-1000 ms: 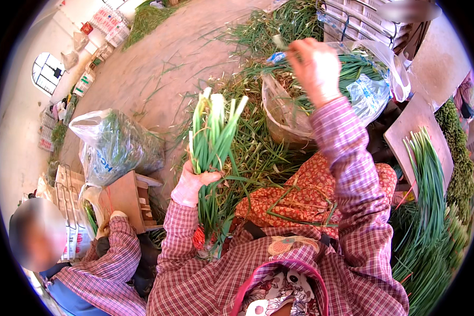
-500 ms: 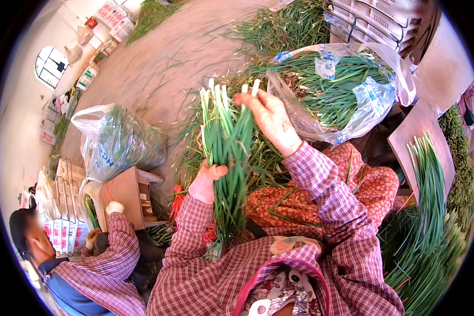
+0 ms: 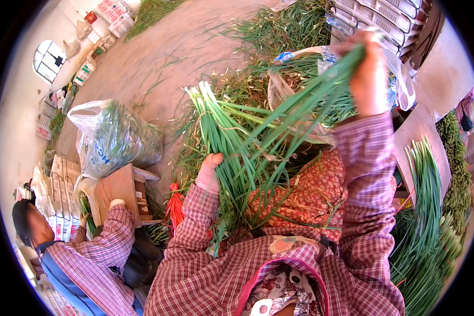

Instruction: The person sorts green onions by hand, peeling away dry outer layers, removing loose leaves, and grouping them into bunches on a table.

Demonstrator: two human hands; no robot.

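Note:
My left hand [image 3: 210, 174] is closed round a bunch of garlic chives [image 3: 208, 118], its white ends pointing up and away from me. Up at the right, my right hand [image 3: 371, 79], smeared by motion, grips several long strands of chives [image 3: 329, 79]. Their green leaves stretch back down toward the bunch and cross it. Under that hand lies an open clear plastic bag [image 3: 403, 87] filled with more chives. My lap, in red flowered cloth [image 3: 305, 195], is below the strands.
Loose trimmings [image 3: 231, 89] cover the floor ahead. Tied chives [image 3: 426, 184] rest on a board [image 3: 411, 126] at right. A stuffed plastic bag [image 3: 116, 139] and red ties [image 3: 175, 203] are at left. A co-worker [image 3: 84, 258] sits beside a wooden stand [image 3: 118, 184]. White crates [image 3: 379, 18] stand at far right.
My right hand has swung up and right from the bunch's white ends, drawing strands out with it. The left hand stays on the bunch. The co-worker's body has shifted slightly.

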